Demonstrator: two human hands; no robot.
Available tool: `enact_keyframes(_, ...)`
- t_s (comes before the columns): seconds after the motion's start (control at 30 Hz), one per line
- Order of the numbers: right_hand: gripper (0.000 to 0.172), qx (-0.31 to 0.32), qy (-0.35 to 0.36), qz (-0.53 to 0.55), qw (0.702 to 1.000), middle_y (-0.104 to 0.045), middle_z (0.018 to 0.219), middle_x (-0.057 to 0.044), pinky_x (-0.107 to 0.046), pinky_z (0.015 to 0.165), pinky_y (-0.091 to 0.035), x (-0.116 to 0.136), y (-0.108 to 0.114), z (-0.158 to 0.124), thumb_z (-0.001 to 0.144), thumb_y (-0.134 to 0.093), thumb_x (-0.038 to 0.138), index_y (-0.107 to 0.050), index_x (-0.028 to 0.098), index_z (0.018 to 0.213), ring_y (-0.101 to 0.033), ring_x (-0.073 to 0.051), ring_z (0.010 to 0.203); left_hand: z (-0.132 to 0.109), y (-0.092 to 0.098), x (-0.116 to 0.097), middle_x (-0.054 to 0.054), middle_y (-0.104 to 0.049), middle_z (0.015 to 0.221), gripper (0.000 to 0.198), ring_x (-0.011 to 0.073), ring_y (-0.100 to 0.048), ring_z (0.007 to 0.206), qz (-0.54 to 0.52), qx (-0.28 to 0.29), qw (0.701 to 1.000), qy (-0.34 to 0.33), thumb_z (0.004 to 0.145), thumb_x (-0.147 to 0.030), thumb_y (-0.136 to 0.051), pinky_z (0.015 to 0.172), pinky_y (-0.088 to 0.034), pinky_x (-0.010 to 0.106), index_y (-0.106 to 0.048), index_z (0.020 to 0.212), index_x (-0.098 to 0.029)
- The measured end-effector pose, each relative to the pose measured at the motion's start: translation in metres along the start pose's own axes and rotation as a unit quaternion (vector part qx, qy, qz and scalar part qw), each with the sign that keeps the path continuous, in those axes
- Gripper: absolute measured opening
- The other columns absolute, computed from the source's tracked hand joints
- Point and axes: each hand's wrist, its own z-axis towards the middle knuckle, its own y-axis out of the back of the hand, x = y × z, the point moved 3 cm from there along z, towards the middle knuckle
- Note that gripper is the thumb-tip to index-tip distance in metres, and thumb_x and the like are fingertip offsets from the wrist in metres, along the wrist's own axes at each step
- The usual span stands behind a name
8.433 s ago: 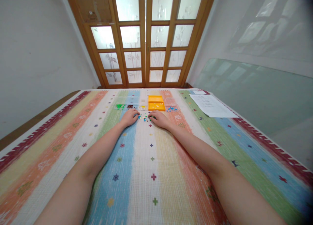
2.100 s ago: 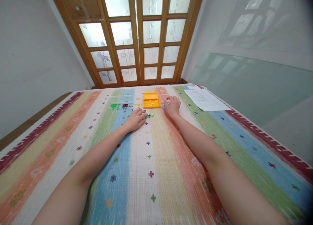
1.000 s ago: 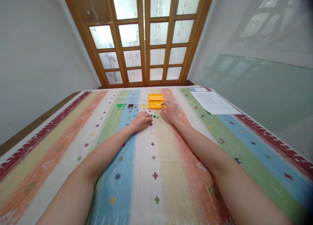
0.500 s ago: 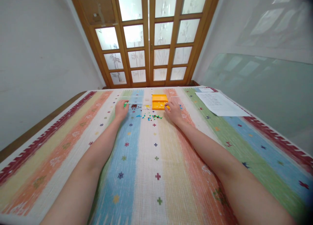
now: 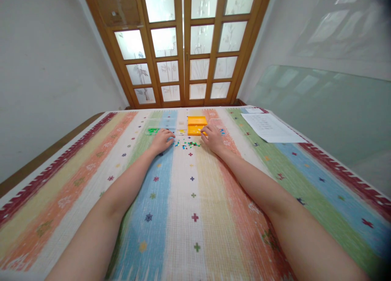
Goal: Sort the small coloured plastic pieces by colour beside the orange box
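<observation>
My left hand (image 5: 162, 141) is just left of a scatter of small mixed-colour pieces (image 5: 191, 144) on the cloth. Its thumb and forefinger are a little apart, and nothing shows between them. At the front right corner of a yellow box (image 5: 197, 120), which lies opened out, my right hand (image 5: 213, 138) has its fingers closed on the rim. Pale bits lie in the box's near half. Beyond my left hand, green pieces (image 5: 152, 130) sit in a clear tray, partly hidden by the fingers. Yellow pieces (image 5: 181, 131) lie left of the box, and blue pieces (image 5: 222, 131) lie right of it.
A striped, patterned cloth (image 5: 180, 232) covers the table. Printed paper (image 5: 270, 127) lies at the right, with a smaller sheet (image 5: 254, 110) behind it. Past the far edge stand wooden doors (image 5: 185, 61) with glass panes; a pale glass panel (image 5: 324, 106) leans at the right.
My left hand has moved right and nearer, from the green pieces to the loose pile, covering the dark red pieces. My right hand stays at the yellow box's corner. The view has shifted slightly.
</observation>
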Motion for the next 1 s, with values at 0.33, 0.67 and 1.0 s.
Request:
enact_keyframes(0.33,0.016,0.019,0.036,-0.003,0.999,-0.07,0.111,-0.012,-0.044,0.096,-0.046,0.005,-0.003,-0.001,0.098,-0.057,0.021,-0.072,0.023,0.1,-0.06,-0.03,0.106,0.0,-0.011,-0.018,0.007,-0.073,0.114,0.023,0.0269,-0.058,0.114,0.002,0.045,0.998,-0.047,0.095,-0.022,-0.06,0.108,-0.043,0.048,-0.08,0.103,-0.028)
enact_keyframes(0.67,0.018,0.031,0.056,0.001,0.998,-0.07,0.108,-0.012,-0.044,0.094,-0.046,0.015,0.001,-0.002,0.101,-0.055,0.025,-0.073,0.023,0.101,-0.06,-0.029,0.104,0.0,-0.004,-0.02,0.006,-0.075,0.102,0.01,0.0271,-0.061,0.104,-0.028,-0.005,0.999,0.015,0.091,-0.027,-0.066,0.099,-0.048,0.045,-0.075,0.095,-0.025)
enact_keyframes(1.0,0.021,0.028,0.173,-0.003,0.984,-0.071,0.101,-0.011,-0.041,0.088,-0.043,0.046,0.004,-0.002,0.107,-0.054,0.026,-0.074,0.023,0.102,-0.058,-0.027,0.097,0.011,-0.016,-0.059,0.004,-0.077,0.095,0.015,0.0184,-0.067,0.086,-0.236,-0.061,0.965,0.098,0.092,-0.029,-0.065,0.079,-0.051,0.031,-0.075,0.098,-0.021)
